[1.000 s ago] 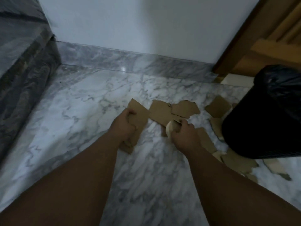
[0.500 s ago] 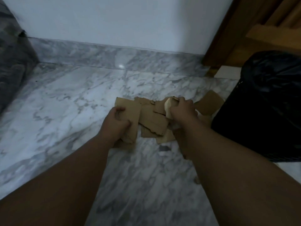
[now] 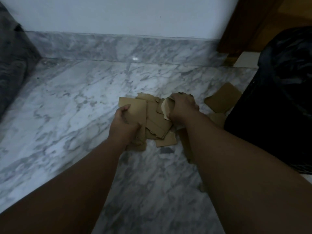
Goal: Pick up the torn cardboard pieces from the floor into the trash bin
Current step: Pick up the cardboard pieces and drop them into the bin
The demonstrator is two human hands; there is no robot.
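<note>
The cardboard pieces (image 3: 157, 120) are gathered in an overlapping bundle between my hands, low over the floor (image 3: 76, 107); I cannot tell whether the lowest edges touch it. My left hand (image 3: 124, 125) grips the bundle's left side, thumb over a flat piece and fingers curled under. My right hand (image 3: 182, 105) clamps the upper right corner, fingers curled round torn edges. The hands are apart with the bundle spanning between them, its long axis running roughly from near-left to far-right.

The trash bin (image 3: 278, 107), lined with a black bag, stands to the right of the bundle. My right hand is the nearer one, so I judge the carry should go rightward and up over the rim. One loose piece (image 3: 222, 98) lies on the floor just beside the bin's base, and others are partly hidden behind my right forearm.

No print, label or brand is legible on the cardboard or the bin.
</note>
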